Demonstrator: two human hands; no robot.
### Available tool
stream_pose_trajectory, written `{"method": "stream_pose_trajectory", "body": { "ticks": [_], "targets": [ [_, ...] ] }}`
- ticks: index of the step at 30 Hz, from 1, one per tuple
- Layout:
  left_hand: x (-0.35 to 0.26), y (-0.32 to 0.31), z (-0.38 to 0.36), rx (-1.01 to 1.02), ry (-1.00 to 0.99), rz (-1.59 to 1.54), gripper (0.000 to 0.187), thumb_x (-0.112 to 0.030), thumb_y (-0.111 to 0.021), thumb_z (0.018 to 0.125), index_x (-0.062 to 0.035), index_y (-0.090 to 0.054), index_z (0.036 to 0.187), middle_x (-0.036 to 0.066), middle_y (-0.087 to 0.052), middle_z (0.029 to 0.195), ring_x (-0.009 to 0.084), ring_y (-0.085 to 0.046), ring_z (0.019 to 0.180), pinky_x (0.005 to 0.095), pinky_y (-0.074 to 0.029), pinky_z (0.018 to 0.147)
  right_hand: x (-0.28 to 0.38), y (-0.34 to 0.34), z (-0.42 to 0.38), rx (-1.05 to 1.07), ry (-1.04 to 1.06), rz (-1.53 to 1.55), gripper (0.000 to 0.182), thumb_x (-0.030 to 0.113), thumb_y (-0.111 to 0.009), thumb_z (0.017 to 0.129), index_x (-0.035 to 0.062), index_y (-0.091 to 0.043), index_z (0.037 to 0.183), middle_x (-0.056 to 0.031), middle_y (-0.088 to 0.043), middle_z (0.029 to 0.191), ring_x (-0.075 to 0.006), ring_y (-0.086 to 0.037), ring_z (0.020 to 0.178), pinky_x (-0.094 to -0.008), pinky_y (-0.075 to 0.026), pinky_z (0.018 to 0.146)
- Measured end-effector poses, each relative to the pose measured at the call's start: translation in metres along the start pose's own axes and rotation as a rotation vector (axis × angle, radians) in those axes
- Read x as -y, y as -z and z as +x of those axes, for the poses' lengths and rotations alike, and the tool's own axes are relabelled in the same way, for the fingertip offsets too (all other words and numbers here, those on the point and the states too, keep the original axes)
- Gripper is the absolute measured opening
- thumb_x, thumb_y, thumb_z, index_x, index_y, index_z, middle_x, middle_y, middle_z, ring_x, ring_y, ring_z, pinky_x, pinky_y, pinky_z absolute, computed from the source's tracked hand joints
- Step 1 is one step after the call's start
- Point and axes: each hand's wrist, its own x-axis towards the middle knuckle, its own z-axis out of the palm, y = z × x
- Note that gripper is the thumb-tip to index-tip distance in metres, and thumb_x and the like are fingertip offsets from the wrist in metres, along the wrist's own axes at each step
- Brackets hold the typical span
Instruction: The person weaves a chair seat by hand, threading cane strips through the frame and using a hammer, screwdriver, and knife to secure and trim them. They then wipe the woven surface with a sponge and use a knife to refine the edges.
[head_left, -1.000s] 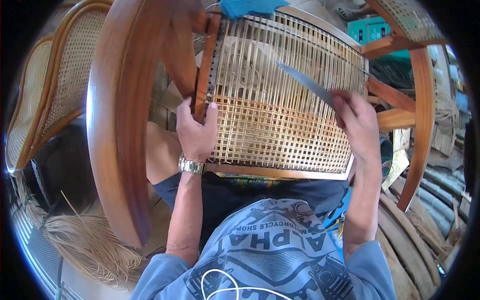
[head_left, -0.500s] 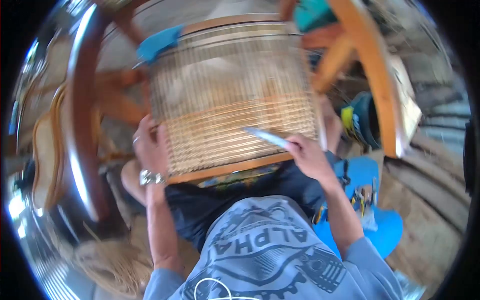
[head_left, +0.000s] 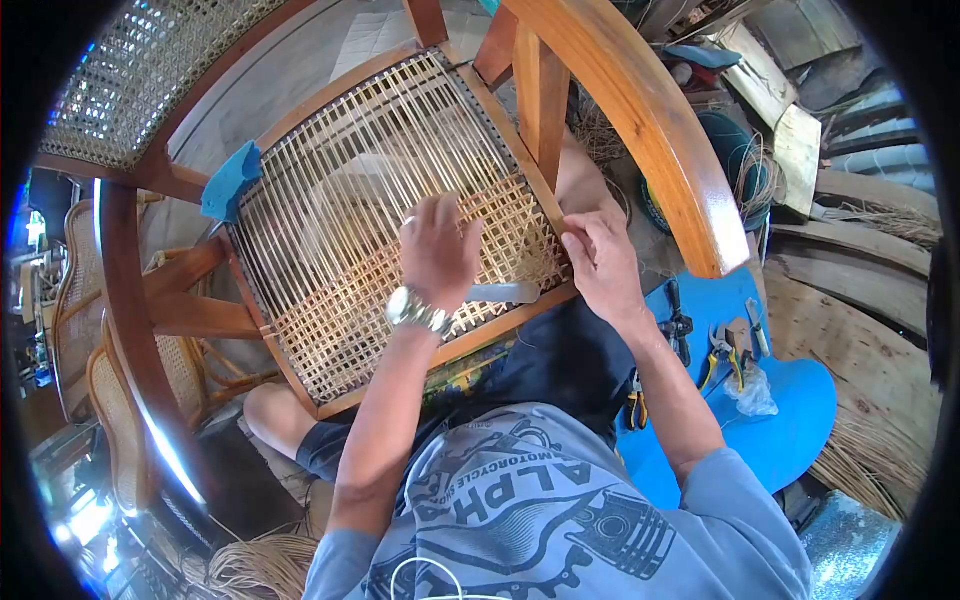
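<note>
A wooden chair seat frame (head_left: pixel 540 195) lies tilted across my lap, strung with cane strands (head_left: pixel 365 150). Its near part carries an open cane weave (head_left: pixel 335 330). My left hand (head_left: pixel 438 250), with a ring and a metal watch, rests over the weave, fingers slightly bent and thumb apart. At the right rail, my right hand (head_left: pixel 602 262) has thumb and forefinger closed together; what they pinch is too small to make out. The knife (head_left: pixel 505 292) lies on the weave beside my left wrist, its pale handle showing and its blade hidden.
A curved wooden armrest (head_left: pixel 640 110) rises on the right. Pliers (head_left: pixel 725 355) and other tools lie on a blue surface (head_left: pixel 790 410). A blue cloth (head_left: pixel 232 182) hangs on the frame's far left corner. Cane bundles (head_left: pixel 265 565) lie at lower left.
The seat frame has turned in view. My right hand has let go of the knife and moved to the right rail. My left hand has moved from the left rail onto the weave.
</note>
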Motion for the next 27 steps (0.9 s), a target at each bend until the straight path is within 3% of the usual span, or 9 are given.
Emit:
{"method": "stream_pose_trajectory", "body": {
  "ticks": [9,16,17,19,20,22,24,25,27],
  "targets": [
    [-0.031,-0.043,0.061,-0.064,-0.247,-0.075,0.019,-0.017,-0.065,0.094,-0.0042,-0.071,0.107,0.014,-0.064,0.099,0.0355,-0.063,0.094,0.0451,-0.051,0.087,-0.008,-0.035,0.038,0.019,-0.079,0.02,0.034,0.017,-0.063,0.096,0.0007,-0.059,0.125,-0.0201,-0.065,0.102,-0.0417,-0.061,0.094,-0.0486,-0.049,0.089],
    [-0.035,-0.038,0.064,0.051,-0.27,0.045,0.015,-0.014,-0.063,0.088,-0.0108,-0.075,0.097,0.0,-0.069,0.104,0.0222,-0.059,0.106,0.0376,-0.05,0.092,-0.012,-0.053,0.034,-0.009,0.007,-0.13,0.032,0.015,-0.057,0.098,-0.0003,-0.056,0.127,-0.0224,-0.064,0.11,-0.042,-0.057,0.106,-0.0506,-0.047,0.093],
    [-0.031,-0.038,0.064,0.041,-0.247,0.064,0.015,-0.014,-0.063,0.088,-0.0108,-0.075,0.097,0.0,-0.069,0.104,0.0222,-0.059,0.106,0.0376,-0.05,0.092,-0.015,-0.053,0.036,0.009,0.015,-0.098,0.032,0.015,-0.057,0.098,-0.0002,-0.057,0.126,-0.0231,-0.063,0.113,-0.0425,-0.057,0.105,-0.0509,-0.047,0.093],
    [-0.025,-0.041,0.067,-0.023,-0.346,-0.151,0.016,-0.015,-0.062,0.094,-0.0036,-0.073,0.098,0.015,-0.064,0.097,0.0364,-0.063,0.095,0.0456,-0.051,0.087,-0.02,-0.053,0.036,-0.002,0.012,-0.06,0.032,0.015,-0.058,0.097,-0.0004,-0.058,0.125,-0.0234,-0.063,0.117,-0.0429,-0.058,0.106,-0.0512,-0.047,0.093],
    [-0.02,-0.039,0.067,0.094,-0.35,-0.163,0.019,-0.015,-0.063,0.092,-0.0033,-0.071,0.104,0.017,-0.064,0.099,0.0374,-0.062,0.097,0.0461,-0.051,0.087,-0.022,-0.053,0.035,-0.021,0.011,-0.053,0.033,0.014,-0.06,0.095,-0.0007,-0.059,0.125,-0.023,-0.063,0.119,-0.0427,-0.059,0.108,-0.0512,-0.047,0.094],
    [-0.008,-0.059,0.057,0.02,-0.29,-0.219,0.032,-0.019,-0.065,0.091,-0.0022,-0.065,0.118,0.016,-0.063,0.107,0.0378,-0.06,0.106,0.0483,-0.048,0.093,0.031,-0.015,0.049,-0.048,0.128,-0.378,0.037,0.013,-0.062,0.091,-0.0022,-0.06,0.125,-0.022,-0.064,0.124,-0.042,-0.059,0.115,-0.0487,-0.048,0.098],
    [-0.015,-0.023,0.021,-0.041,-0.217,-0.143,0.048,-0.026,-0.067,0.089,-0.0014,-0.057,0.13,0.017,-0.06,0.122,0.0378,-0.053,0.123,0.0506,-0.043,0.104,0.02,-0.025,0.046,0.047,0.075,-0.38,0.033,0.014,-0.065,0.089,0.0001,-0.066,0.119,-0.0193,-0.062,0.134,-0.0362,-0.06,0.12,-0.0438,-0.049,0.101],
    [-0.007,-0.026,0.0,-0.045,-0.103,-0.14,0.055,-0.031,-0.069,0.088,-0.0024,-0.056,0.134,0.016,-0.054,0.137,0.0372,-0.042,0.137,0.0516,-0.033,0.114,0.007,-0.035,0.045,-0.087,0.141,-0.42,0.028,0.019,-0.064,0.091,0.0024,-0.069,0.113,-0.0185,-0.067,0.122,-0.0357,-0.064,0.111,-0.0458,-0.051,0.094],
    [0.005,-0.008,-0.04,-0.068,0.027,-0.062,0.065,-0.036,-0.073,0.087,-0.0026,-0.053,0.139,0.014,-0.05,0.146,0.0373,-0.035,0.145,0.0505,-0.026,0.12,0.005,-0.036,0.044,-0.018,0.064,-0.387,0.033,0.031,-0.057,0.098,0.0043,-0.07,0.114,-0.0173,-0.071,0.113,-0.0366,-0.067,0.105,-0.0462,-0.051,0.091]
  ]
}}
